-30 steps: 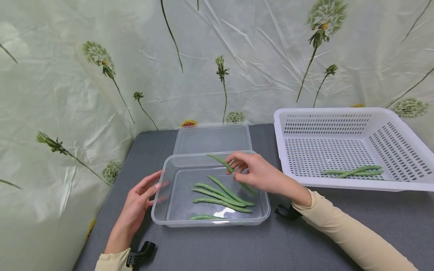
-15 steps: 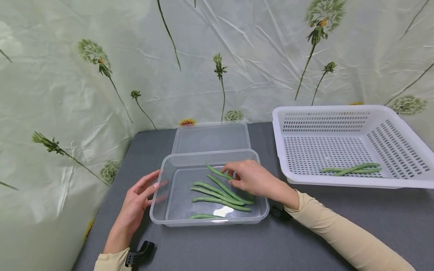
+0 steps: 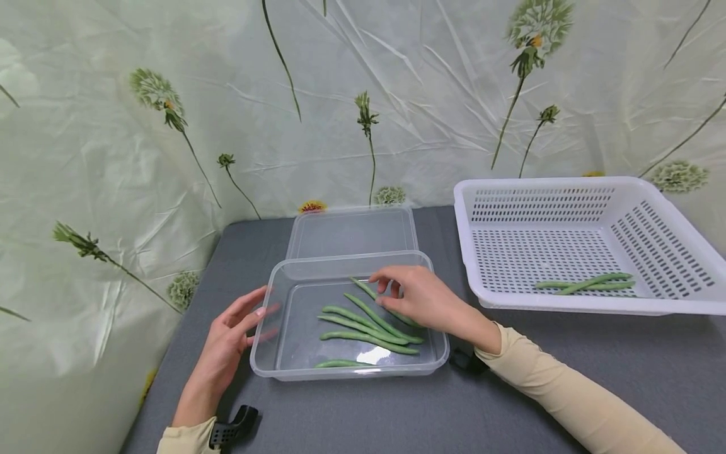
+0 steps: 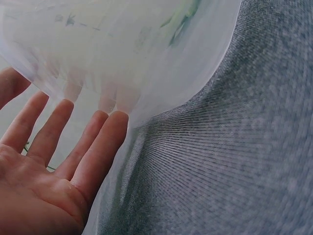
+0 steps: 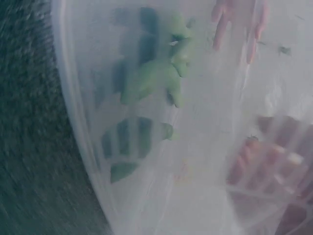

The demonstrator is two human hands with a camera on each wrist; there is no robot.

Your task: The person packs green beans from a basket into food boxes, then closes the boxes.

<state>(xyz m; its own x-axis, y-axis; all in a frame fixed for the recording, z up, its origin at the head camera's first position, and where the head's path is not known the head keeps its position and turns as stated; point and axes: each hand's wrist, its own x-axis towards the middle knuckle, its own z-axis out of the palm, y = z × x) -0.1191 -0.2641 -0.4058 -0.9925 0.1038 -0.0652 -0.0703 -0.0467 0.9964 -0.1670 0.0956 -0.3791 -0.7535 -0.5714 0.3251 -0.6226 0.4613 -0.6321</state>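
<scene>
Several green beans lie in a clear plastic box on the dark grey cloth. My right hand is inside the box's right part, fingers loosely bent over the rearmost bean; nothing appears pinched between them. Seen through the cloudy wall in the right wrist view, the right hand is blurred and apart from the beans. My left hand is at the box's left side. In the left wrist view, the straight fingers of that hand touch the box wall.
Behind the box lies a clear lid. To the right stands a white perforated basket with a few beans near its front wall. A flower-patterned sheet hangs behind and left of the grey-covered table.
My right hand has lowered a bean into the box and let it go; the bean now lies behind the others. The left hand stays at the box's left side.
</scene>
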